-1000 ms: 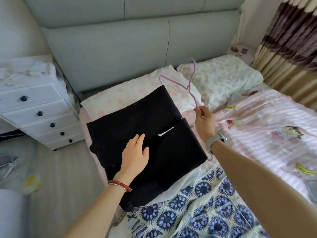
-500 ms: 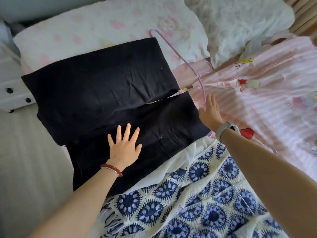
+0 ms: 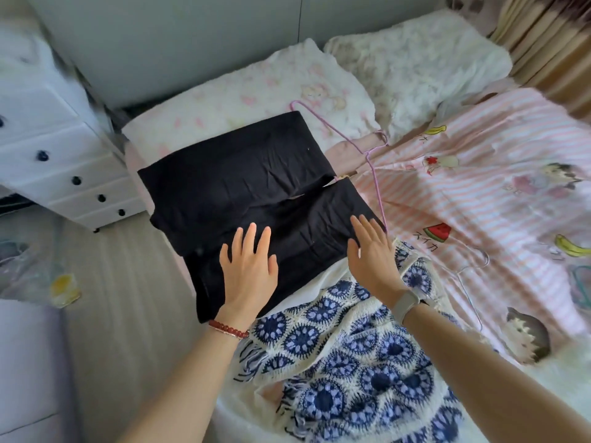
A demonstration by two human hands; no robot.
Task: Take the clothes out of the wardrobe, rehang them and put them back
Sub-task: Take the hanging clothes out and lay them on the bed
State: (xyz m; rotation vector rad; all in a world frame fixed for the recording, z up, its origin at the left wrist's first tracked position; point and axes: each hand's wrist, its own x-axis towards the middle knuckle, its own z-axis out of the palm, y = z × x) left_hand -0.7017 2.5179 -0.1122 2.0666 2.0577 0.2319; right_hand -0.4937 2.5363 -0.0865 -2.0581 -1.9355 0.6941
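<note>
The black garment (image 3: 256,193) is laid flat on the bed, over a pink pillow (image 3: 256,94) and beside the striped quilt (image 3: 479,193). It is pressed down by 2 flat hands: the left hand (image 3: 248,270) lies on its near part and the right hand (image 3: 372,251) on its near right corner, fingers straight, nothing gripped. The pink hanger (image 3: 355,145) is left loose just beside it. Smoothing seems to be the step now. Next, the hanger probably needs to be picked up and slid inside the cloth.

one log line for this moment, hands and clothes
left hand: flat on black garment | right hand: open at its right edge | pink hanger: lying free beside garment | stage: garment not yet hung
</note>
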